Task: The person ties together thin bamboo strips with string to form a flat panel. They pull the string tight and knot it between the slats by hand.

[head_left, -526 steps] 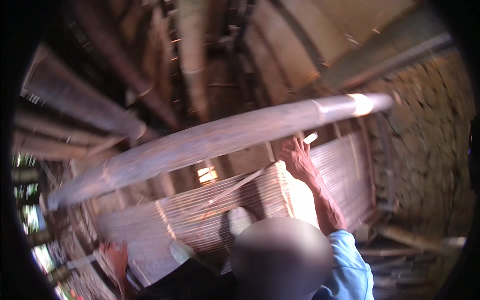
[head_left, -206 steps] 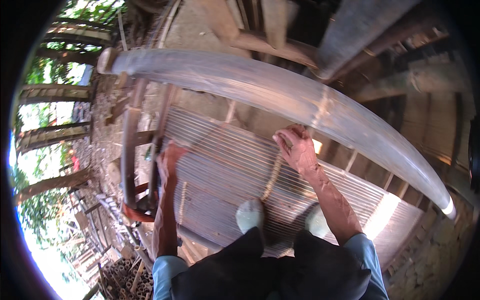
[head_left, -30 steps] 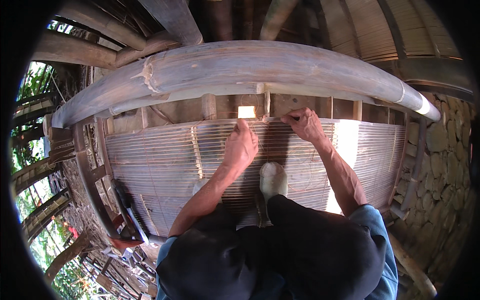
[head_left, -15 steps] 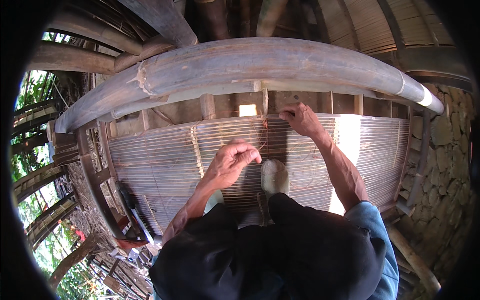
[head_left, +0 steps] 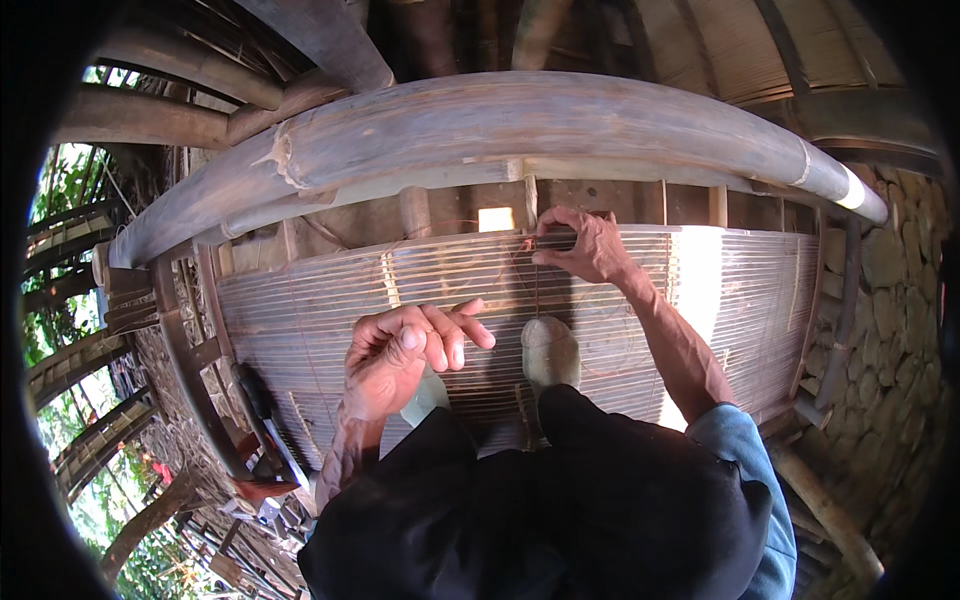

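A wide panel of thin parallel slats point(head_left: 470, 265) spreads before me, tied across by cords. Over its left-middle part, my left hand point(head_left: 395, 350) is raised with the palm turned partly up. Its fingers are curled and the thumb lies against them; whatever they may hold is hidden. At the panel's far edge, my right hand point(head_left: 590, 247) reaches in with thumb and forefinger apart, the edge slat passing between them. Right beside those fingertips is a small orange-red cord point(head_left: 527, 243). No object shows in the right hand's gap.
A thick bamboo pole point(head_left: 520, 120) arches across beyond the panel, with short wooden uprights point(head_left: 718, 208) under it. My light-coloured footwear point(head_left: 550, 352) rests on the slats. A long dark-handled tool point(head_left: 262, 410) lies at the left; a stone wall point(head_left: 885, 300) stands at the right.
My left hand has moved left and slightly nearer, turning its palm upward. My right hand has shifted left and a little nearer, to the orange-red cord, its thumb and forefinger spreading.
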Motion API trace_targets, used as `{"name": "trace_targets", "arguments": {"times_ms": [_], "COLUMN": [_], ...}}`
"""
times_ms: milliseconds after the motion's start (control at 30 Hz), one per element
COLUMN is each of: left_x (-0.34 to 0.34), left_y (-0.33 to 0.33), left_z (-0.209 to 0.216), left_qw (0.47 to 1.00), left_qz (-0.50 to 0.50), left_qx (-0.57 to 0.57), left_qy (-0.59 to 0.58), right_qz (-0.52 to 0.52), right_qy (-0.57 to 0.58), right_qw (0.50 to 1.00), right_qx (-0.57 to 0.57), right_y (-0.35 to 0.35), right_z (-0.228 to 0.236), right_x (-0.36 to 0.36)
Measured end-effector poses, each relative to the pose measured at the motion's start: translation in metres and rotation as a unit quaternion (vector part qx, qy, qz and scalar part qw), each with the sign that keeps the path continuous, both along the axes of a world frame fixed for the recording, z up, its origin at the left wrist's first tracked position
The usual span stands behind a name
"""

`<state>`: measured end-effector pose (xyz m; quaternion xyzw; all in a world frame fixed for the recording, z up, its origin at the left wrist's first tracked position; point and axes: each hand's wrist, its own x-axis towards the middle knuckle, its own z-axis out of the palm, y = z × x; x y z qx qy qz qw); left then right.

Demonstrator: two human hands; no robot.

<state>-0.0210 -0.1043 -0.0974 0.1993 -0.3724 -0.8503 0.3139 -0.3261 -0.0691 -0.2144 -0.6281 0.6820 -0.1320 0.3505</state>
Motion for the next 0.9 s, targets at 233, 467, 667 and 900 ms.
{"name": "trace_targets", "arguments": {"times_ms": [233, 467, 667, 900], "left_x": [-0.011, 0.022, 0.052, 0.078], "left_y": [-0.001, 0.0, 0.022, 0.045], "left_z": [0.003, 0.004, 0.041, 0.037], "left_qw": [0.998, 0.991, 0.98, 0.983], "left_qz": [0.02, 0.019, -0.086, -0.067], "left_qx": [-0.048, -0.046, -0.1, -0.094], "left_qy": [-0.02, -0.124, -0.149, -0.146], "right_qz": [-0.047, -0.088, -0.122, -0.059], "right_qy": [-0.036, -0.067, -0.07, 0.007], "right_qw": [0.991, 0.993, 0.988, 0.997], "right_qx": [-0.12, 0.042, -0.067, 0.057], "right_y": [0.002, -0.011, -0.01, -0.012], "right_z": [-0.022, -0.015, -0.028, -0.013], "right_x": [0.009, -0.001, -0.002, -0.002]}}
